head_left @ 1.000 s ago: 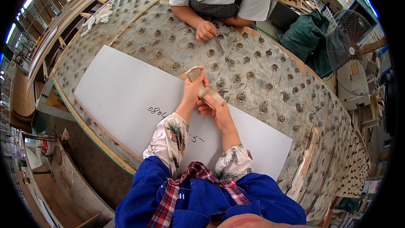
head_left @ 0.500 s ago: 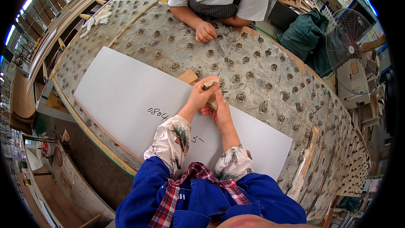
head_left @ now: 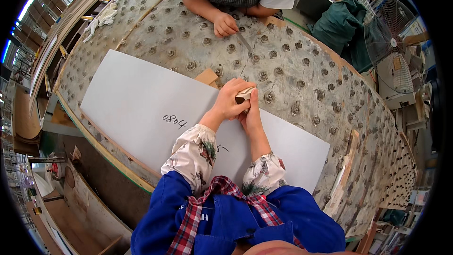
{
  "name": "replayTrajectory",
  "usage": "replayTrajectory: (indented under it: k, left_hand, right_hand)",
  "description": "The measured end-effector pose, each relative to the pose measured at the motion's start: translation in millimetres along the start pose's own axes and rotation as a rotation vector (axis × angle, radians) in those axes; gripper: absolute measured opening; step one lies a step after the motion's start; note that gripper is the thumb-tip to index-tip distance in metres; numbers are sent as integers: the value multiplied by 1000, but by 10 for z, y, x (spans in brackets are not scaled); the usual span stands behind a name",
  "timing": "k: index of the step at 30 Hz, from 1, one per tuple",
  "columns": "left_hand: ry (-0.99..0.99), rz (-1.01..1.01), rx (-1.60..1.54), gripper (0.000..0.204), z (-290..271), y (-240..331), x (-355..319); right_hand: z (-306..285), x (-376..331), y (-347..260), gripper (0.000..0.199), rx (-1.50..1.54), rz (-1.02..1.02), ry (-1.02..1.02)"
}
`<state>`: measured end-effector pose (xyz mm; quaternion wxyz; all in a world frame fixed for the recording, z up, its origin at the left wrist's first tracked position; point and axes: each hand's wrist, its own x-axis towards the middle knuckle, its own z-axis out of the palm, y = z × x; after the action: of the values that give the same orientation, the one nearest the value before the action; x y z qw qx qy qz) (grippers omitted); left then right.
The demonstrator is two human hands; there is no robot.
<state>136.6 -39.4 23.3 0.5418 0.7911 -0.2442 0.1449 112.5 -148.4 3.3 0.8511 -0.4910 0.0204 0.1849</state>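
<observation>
The left hand and right hand curl nearly closed round a pale block over the white board's far edge; an even, gentle hold should help it sit steady.

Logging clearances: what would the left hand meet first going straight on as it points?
Beyond the pale piece it holds, the left hand would probably meet the studs up ahead first; its height above them is unclear.

Handwritten black digits on white panel, along bench's near edge. Second pen mark, partly behind left sleeve. White lettering, partly covered, on blue garment.
</observation>
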Motion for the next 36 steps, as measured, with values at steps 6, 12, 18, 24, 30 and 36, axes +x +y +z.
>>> replayTrajectory:
  k: [6,12,18,24,30,36]
  left_hand:
    - [-52,30,57,49,-9,-16,17]
    - [-74,-187,-256,62,24,-39,-22]
    - [27,-244,-336,46,32,-107,-43]
    - [377,-300,-640,46,10,-159,-46]
    - [545,-341,-563,35,-53,-296,-51]
    - [666,-315,-557,26,-51,-318,-26]
  right_hand:
    - [42,-28,-75,67,37,-8,19]
    - [-11,-18,-63,47,141,38,65]
    - [68,-35,-98,25,150,81,78]
    - [76,-18,-82,34,23,-21,80]
    - [91,-13,-58,38,-50,-64,102]
    - [107,-28,-59,40,-95,-60,116]
